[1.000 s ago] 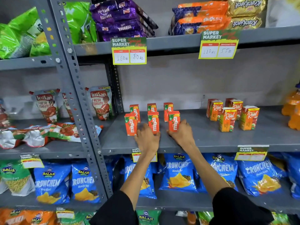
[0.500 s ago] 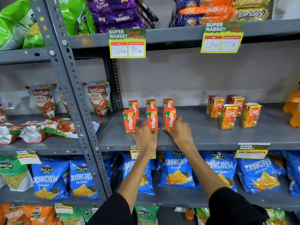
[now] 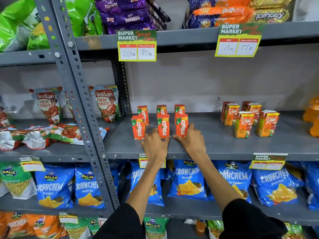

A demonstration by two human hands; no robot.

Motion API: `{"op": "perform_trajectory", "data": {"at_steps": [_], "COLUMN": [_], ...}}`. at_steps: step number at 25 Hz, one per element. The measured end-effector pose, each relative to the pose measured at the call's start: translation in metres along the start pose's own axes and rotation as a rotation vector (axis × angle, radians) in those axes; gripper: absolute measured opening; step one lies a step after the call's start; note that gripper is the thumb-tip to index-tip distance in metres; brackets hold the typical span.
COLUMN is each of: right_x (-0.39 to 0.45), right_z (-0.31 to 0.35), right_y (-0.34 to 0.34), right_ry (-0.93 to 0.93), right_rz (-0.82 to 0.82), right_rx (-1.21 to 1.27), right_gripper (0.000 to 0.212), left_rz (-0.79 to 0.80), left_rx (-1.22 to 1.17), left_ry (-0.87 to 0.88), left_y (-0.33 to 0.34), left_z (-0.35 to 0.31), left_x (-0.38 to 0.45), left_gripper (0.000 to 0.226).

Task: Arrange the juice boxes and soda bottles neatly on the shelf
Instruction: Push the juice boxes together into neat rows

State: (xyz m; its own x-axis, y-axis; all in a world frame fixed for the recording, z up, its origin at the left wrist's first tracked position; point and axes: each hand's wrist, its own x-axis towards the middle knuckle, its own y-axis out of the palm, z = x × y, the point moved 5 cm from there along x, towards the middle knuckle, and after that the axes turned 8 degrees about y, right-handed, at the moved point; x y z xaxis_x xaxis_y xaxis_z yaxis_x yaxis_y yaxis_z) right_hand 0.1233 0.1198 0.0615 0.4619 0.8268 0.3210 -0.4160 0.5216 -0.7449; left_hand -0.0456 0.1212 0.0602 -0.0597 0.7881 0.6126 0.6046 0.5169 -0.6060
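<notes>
Six orange Maaza juice boxes stand in two rows of three on the grey middle shelf [image 3: 215, 145]. My left hand [image 3: 155, 145] cups the base of the middle front box [image 3: 163, 125], fingers on its left and thumb on its right. The right front box [image 3: 181, 124] is held low down by my right hand [image 3: 190, 140], thumb in front and fingers along its right side. The left front box [image 3: 138, 127] stands free. Several Real juice boxes [image 3: 243, 124] stand in a loose cluster to the right. Orange soda bottles [image 3: 312, 111] show at the far right edge.
Ketchup pouches [image 3: 106, 102] stand and lie on the neighbouring shelf beyond the grey upright post [image 3: 81, 100]. Blue chip bags [image 3: 188, 181] fill the shelf below. Biscuit packs [image 3: 131, 12] sit above, with price tags [image 3: 137, 45] hanging from the shelf edges. Bare shelf lies between the two box groups.
The right front Maaza box has shifted slightly left, closer to the middle front box. Both hands stay at the bases of the front boxes.
</notes>
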Motion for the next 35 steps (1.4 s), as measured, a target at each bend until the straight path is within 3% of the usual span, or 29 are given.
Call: {"op": "perform_trajectory", "data": {"at_steps": [6,8,10,12,14,17,22,25,28,30,32,35], "right_x": [-0.001,-0.003,-0.01,-0.021,-0.028,-0.023,0.018,0.045,0.075,0.085,0.091,0.097], "right_z": [0.001,-0.001,-0.012,-0.027,-0.052,-0.093,-0.198,-0.25,-0.277,-0.28,-0.28,-0.278], "right_y": [-0.001,-0.005,-0.015,-0.029,-0.053,-0.098,-0.185,-0.208,-0.197,-0.188,-0.184,-0.18], "right_ry": [-0.003,0.019,0.023,-0.041,-0.113,-0.15,-0.053,0.05,0.133,0.156,0.156,0.105], "right_rz": [0.002,0.044,0.054,-0.001,-0.095,-0.23,-0.401,-0.401,-0.217,-0.11,-0.053,0.014], "right_rx": [-0.004,0.09,0.237,0.328,0.37,0.416,0.517,0.381,0.192,0.152,0.116,0.083], "right_gripper": [0.076,0.08,0.081,0.07,0.049,0.027,0.012,0.034,0.079,0.099,0.099,0.081], "left_rz": [0.04,0.058,-0.021,-0.19,-0.257,-0.161,-0.025,-0.016,0.013,0.035,0.045,0.007], "left_rx": [-0.012,-0.047,-0.052,-0.032,-0.104,-0.38,-0.496,-0.446,-0.271,-0.197,-0.12,-0.023], "left_ry": [-0.018,-0.029,-0.032,0.021,0.137,0.166,0.102,0.058,-0.014,-0.071,-0.089,-0.098], "left_y": [-0.002,-0.003,-0.011,-0.026,-0.025,0.007,0.085,0.117,0.138,0.148,0.154,0.156], "left_z": [-0.002,-0.002,-0.011,-0.029,-0.067,-0.123,-0.222,-0.257,-0.277,-0.284,-0.288,-0.288], "left_x": [0.001,0.002,-0.005,-0.019,-0.036,-0.054,-0.084,-0.087,-0.081,-0.075,-0.07,-0.066], "left_gripper": [0.043,0.053,0.063,0.054,0.036,0.017,0.024,0.044,0.065,0.076,0.078,0.067]}}
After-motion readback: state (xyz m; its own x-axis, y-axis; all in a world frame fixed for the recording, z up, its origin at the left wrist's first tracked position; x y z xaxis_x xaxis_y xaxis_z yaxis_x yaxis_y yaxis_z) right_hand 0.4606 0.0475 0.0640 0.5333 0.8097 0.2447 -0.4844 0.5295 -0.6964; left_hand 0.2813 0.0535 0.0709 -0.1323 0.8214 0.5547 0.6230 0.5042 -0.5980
